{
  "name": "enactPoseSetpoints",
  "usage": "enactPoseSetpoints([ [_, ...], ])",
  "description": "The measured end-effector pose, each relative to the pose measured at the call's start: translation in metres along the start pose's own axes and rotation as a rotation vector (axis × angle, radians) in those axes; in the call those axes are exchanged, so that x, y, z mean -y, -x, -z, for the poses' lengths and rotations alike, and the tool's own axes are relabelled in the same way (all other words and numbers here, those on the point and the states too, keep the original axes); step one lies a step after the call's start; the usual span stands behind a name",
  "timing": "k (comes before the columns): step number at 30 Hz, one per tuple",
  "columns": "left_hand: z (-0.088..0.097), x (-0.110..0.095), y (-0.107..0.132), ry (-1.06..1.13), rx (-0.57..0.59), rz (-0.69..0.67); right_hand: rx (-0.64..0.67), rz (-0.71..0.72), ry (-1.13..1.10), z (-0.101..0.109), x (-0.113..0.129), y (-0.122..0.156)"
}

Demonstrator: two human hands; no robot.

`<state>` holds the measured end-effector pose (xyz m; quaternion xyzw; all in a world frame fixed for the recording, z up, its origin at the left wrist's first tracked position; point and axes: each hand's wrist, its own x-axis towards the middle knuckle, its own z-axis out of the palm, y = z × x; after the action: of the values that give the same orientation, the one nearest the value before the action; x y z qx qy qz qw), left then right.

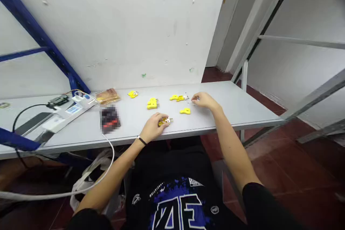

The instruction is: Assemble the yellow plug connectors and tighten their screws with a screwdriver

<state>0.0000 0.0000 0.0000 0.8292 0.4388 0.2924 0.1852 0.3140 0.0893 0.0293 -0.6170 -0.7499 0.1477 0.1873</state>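
Upper body: a black short-sleeved cloth T-shirt [172, 165] is worn.
Arms: the upper parts are covered by plain black sleeves [265, 208]; the forearms [234, 151] are left bare.
Left wrist [145, 135]: circled by a thin black band [141, 140] with a short pale section.
Large print: white-outlined block characters [179, 211] are set on a blue splatter [175, 188] and cut off by the lower edge.
Small print: a white rectangular label [194, 182], a white-edged badge [215, 209], a white emblem [136, 198] and slanted white lettering [156, 189] are arranged around it.
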Motion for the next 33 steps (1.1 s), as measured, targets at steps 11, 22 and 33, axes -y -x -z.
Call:
enactPoseSetpoints([
  [11,-0.001,-0.003,-0.002,0.005,0.011,0.014,0.208,0.14,-0.119,0.007,0.025,0.014],
  [22,-0.001,-0.004,-0.002,0.003,0.007,0.014,0.306,0.109,-0.024,0.004,0.047,0.02],
  [33,-0.001,-0.005,-0.002,0.05,-0.006,0.064,0.629,0.347,-0.036,0.011,0.045,0.026],
])
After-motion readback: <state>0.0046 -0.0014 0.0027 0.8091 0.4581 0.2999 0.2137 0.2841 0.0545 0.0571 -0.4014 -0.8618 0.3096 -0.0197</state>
